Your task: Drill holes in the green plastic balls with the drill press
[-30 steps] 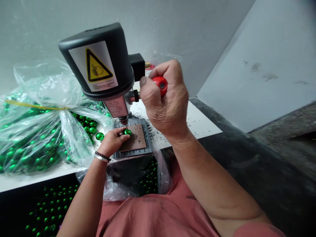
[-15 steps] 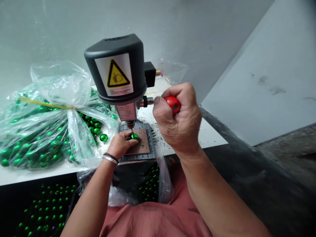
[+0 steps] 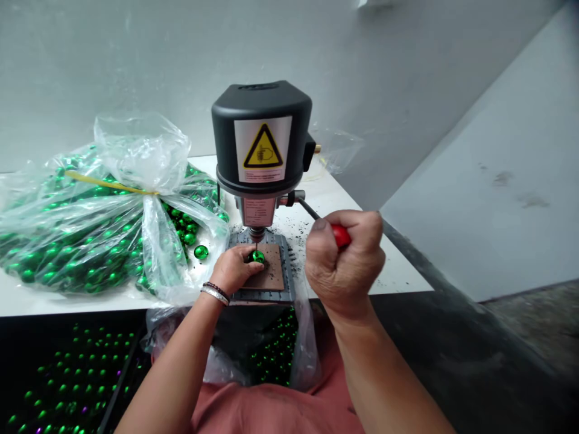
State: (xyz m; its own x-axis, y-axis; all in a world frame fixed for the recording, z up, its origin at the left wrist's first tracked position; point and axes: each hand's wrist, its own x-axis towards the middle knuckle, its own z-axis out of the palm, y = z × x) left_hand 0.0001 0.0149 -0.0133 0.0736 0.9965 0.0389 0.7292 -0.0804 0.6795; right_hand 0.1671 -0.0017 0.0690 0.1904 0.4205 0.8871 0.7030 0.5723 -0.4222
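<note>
Between its thumb and fingers, my left hand (image 3: 235, 267) grips a shiny green ball (image 3: 257, 257) on a brown board (image 3: 271, 274). The board lies on the grey base (image 3: 289, 283) of a small drill press (image 3: 262, 141). Directly above the ball, the thin drill bit (image 3: 257, 246) points down and seems to touch its top; the exact contact is too small to tell. My right hand (image 3: 346, 259) is closed around the red knob (image 3: 341, 236) of the press's lever (image 3: 310, 209), to the right of the machine.
A clear plastic bag (image 3: 154, 163) full of green balls lies left of the press, tied with a yellow band (image 3: 108, 184). One loose ball (image 3: 201, 252) sits beside it. Dark shavings dot the white table (image 3: 389, 271). Below its edge, more green balls show in an open plastic bag (image 3: 305, 343).
My right hand has pulled the lever's red knob downward. My left hand still holds the ball on the board. The whole view has shifted, so the press appears farther right.
</note>
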